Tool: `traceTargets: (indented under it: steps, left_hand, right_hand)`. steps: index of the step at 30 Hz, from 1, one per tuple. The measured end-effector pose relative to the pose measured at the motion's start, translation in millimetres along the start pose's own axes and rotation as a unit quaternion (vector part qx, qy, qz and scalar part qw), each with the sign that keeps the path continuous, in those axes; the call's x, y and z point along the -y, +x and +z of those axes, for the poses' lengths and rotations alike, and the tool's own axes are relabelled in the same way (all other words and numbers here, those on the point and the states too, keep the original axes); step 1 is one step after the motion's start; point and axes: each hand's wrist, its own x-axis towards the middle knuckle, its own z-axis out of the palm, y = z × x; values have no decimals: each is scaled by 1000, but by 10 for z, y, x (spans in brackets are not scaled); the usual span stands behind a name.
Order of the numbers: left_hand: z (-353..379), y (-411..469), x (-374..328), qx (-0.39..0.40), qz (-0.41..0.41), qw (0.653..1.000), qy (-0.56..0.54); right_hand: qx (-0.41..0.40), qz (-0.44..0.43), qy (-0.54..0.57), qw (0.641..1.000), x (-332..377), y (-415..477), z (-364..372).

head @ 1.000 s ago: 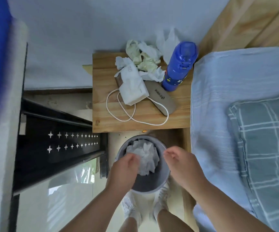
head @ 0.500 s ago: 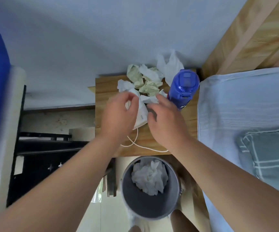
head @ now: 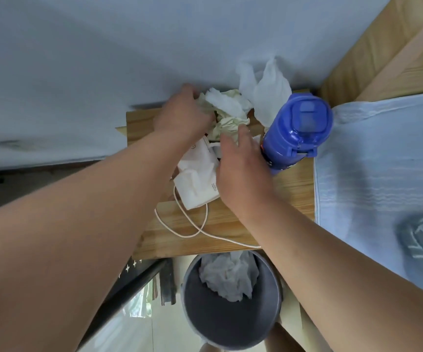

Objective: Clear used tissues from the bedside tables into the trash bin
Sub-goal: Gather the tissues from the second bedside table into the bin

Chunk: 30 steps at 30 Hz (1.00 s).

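Note:
A heap of crumpled white and pale green tissues (head: 228,110) lies at the back of the wooden bedside table (head: 291,199), against the wall. My left hand (head: 182,115) is closed around the left side of that heap. My right hand (head: 241,168) hovers just in front of the heap, fingers apart, touching the lower tissues and holding nothing. A grey round trash bin (head: 230,316) stands on the floor below the table's front edge, with a white tissue (head: 228,275) inside it.
A blue bottle (head: 294,133) stands right of my right hand. A white tissue pack (head: 197,181) and a white cable (head: 192,224) lie mid-table. A white plastic bag (head: 266,85) leans on the wall. The bed with a light blue sheet (head: 383,161) is at the right.
Both hands rose from the bin to the table, then reached further back; my left hand has closed on the tissue heap.

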Motion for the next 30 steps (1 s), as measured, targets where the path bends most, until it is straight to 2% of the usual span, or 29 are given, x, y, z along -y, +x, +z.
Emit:
traceTargets:
  steps: [3,6,10,14,19,24,30]
  left_hand:
    - [6,77,46,6,5,1000,-9]
    - [-40,143,67,9,12,1000,14]
    - [-107,112,111,-60,16,998,-24]
    - [-175,-125,210,-142,30,978,-152]
    - [-234,-596,274,-177,16,930,-322]
    - [-254,-1045,310,-174,-66,860,-475]
    - [-56,-1861,516,-169,-156,799,-556]
  right_hand:
    - [-23,-3,14,1000,-30,60,18]
    - [-59,-42,40,997,-83,36,42]
    - [-141,-106,107,978,-104,-17,19]
    - [-161,-123,138,969,-92,-124,-120]
    - [-195,-141,136,961,-94,-301,-347]
    - [-208,-167,152,952,-134,-555,-457]
    - [-176,-111,254,945,-348,-1250,-392]
